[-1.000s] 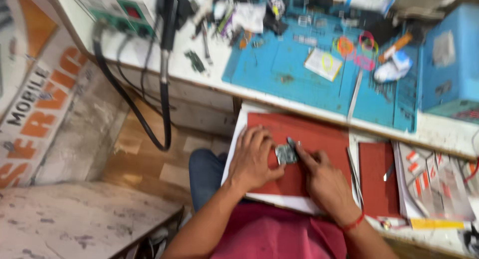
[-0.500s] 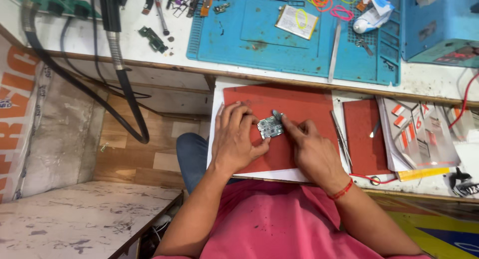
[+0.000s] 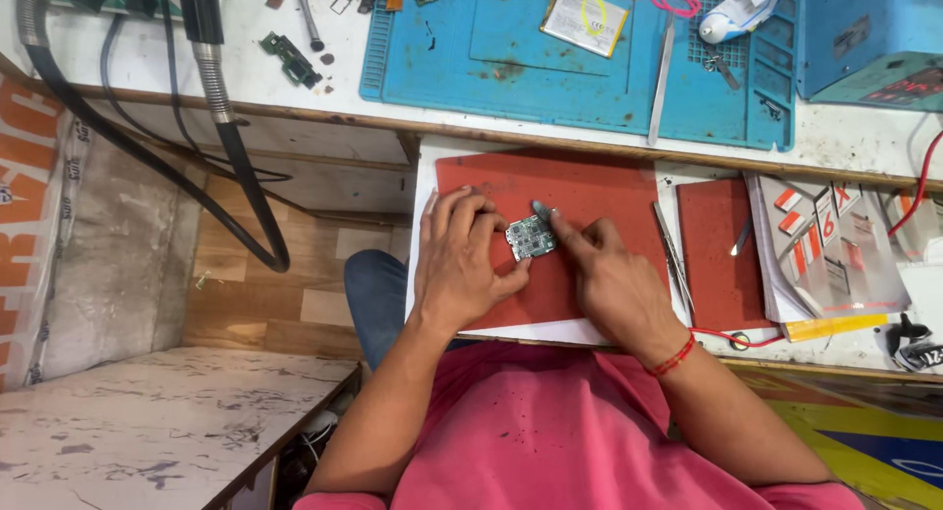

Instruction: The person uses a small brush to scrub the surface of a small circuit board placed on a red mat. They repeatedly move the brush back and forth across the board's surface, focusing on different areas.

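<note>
I see a white workbench point(image 3: 864, 141) with a blue mat point(image 3: 550, 68) lying on its far side. Nearer me, a pulled-out white board point(image 3: 424, 191) carries 2 red mats: a large one point(image 3: 580, 191) left, a smaller one point(image 3: 717, 245) right. Tweezers point(image 3: 674, 255) lie between them.

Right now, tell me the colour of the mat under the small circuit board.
Red: the mat under the circuit board shows best in the head view.
</note>
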